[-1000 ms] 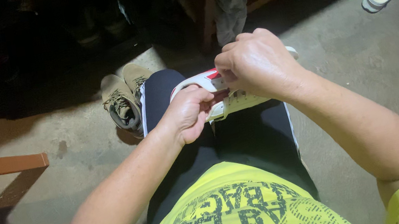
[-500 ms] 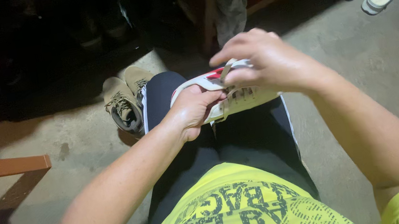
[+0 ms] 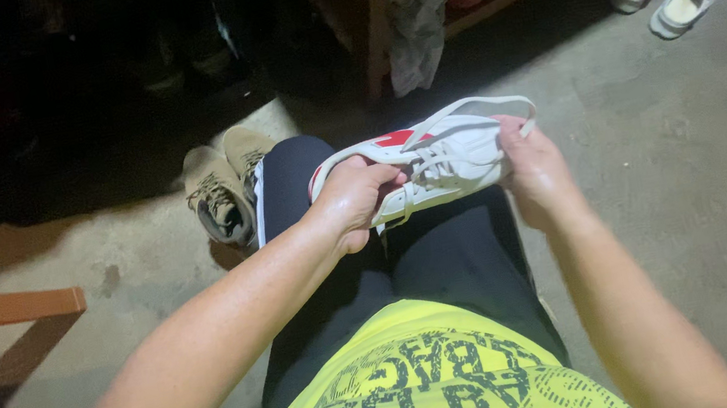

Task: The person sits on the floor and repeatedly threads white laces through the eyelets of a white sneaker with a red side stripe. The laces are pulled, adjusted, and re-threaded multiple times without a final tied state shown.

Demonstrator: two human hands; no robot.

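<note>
The right hand (image 3: pixel 531 176) has slid off the top of the white-and-red sneaker (image 3: pixel 435 158) to its heel at three o'clock, fingers clamped there; the left hand (image 3: pixel 353 201) grips the toe at nine, baring the laces across the person's knees.

The white sneaker (image 3: pixel 435 162) looked smooth, faintly glossy leather with woven cloth laces — the tan boots (image 3: pixel 224 193) matt, suede-like. The concrete floor (image 3: pixel 694 178) was rough; the yellow shirt (image 3: pixel 434 389) was printed cloth.
</note>
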